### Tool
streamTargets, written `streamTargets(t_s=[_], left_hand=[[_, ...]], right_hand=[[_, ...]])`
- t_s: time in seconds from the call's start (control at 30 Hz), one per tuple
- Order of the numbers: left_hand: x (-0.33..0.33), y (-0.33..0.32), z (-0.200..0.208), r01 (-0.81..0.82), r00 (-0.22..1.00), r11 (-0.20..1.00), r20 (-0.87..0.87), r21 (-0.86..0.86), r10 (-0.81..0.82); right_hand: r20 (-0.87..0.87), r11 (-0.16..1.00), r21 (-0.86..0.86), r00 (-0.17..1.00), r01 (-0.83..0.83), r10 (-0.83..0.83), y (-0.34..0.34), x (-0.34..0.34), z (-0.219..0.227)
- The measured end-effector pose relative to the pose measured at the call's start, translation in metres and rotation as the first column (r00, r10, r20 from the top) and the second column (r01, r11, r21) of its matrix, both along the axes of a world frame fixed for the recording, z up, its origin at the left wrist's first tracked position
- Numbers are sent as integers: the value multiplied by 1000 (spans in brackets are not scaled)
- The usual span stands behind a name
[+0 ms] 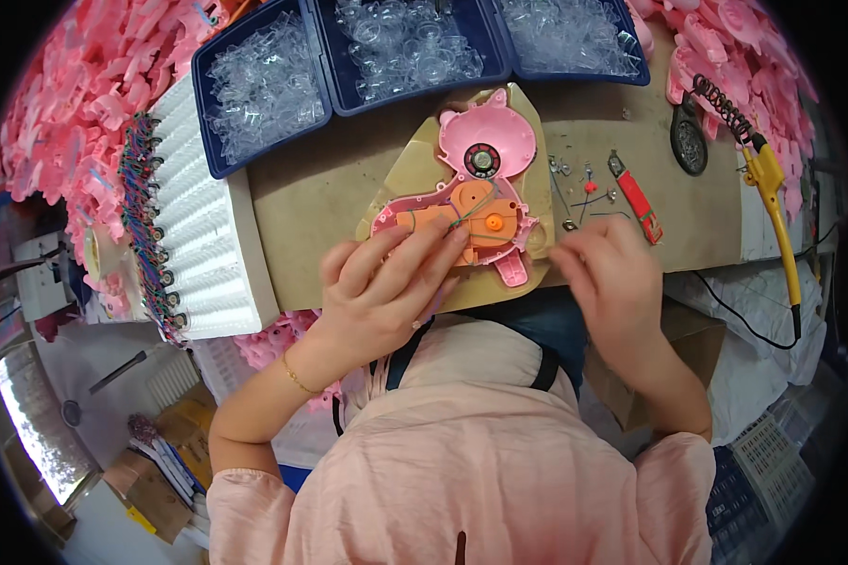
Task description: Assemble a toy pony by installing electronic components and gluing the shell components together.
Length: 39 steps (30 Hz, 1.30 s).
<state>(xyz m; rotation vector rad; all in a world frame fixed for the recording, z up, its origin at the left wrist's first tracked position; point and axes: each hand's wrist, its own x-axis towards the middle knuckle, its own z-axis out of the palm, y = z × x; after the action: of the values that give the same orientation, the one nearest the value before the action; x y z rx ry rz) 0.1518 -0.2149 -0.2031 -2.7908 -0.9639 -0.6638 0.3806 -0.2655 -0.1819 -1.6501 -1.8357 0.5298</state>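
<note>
- A brown-topped desk [301, 217] is set in a crowded workroom.
- The pink shell [513, 151] is laid open on a yellowish base plate [410, 169] at the desk's near edge; an orange housing [474, 198] and a round black speaker [482, 161] are seated in it.
- The orange housing is partly covered by the left hand [382, 292], its fingers stretched together at a green wire [471, 215] (whether the wire is pinched in that grip cannot be told).
- The right hand [620, 278] is held just right of the base plate, fingers curled toward the thumb; whether anything is held in its grip cannot be told.
- Beyond it, small metal parts [589, 188] and a red tool [639, 202] are scattered.
- Farther right, a yellow-handled tool [773, 188] is seen beneath a black coil [721, 105].
- Clear plastic pieces [264, 80] are heaped in blue trays [424, 95] behind the shell.
- Pink parts [75, 104] are piled farther back.
</note>
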Motion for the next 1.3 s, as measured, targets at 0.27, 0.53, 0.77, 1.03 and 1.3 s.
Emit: streamTargets(t_s=[0.27, 0.53, 0.77, 1.03, 1.3], left_hand=[[8, 6, 8, 179, 984, 984, 14, -13, -179], [14, 5, 19, 275, 953, 961, -141, 32, -268], [14, -1, 24, 245, 957, 969, -155, -14, -244], [16, 3, 16, 298, 951, 955, -84, 7, -296], [18, 1, 18, 270, 954, 962, -123, -42, -273]], right_hand=[[217, 990, 59, 970, -130, 114, -32, -12, -12], [-338, 849, -523, 933, -77, -123, 29, 11, 22], [156, 947, 144, 952, -286, 264, 36, 0, 1], [-586, 856, -504, 774, -117, -239, 44, 0, 9], [-419, 931, -366, 895, -13, -153, 36, -5, 8]])
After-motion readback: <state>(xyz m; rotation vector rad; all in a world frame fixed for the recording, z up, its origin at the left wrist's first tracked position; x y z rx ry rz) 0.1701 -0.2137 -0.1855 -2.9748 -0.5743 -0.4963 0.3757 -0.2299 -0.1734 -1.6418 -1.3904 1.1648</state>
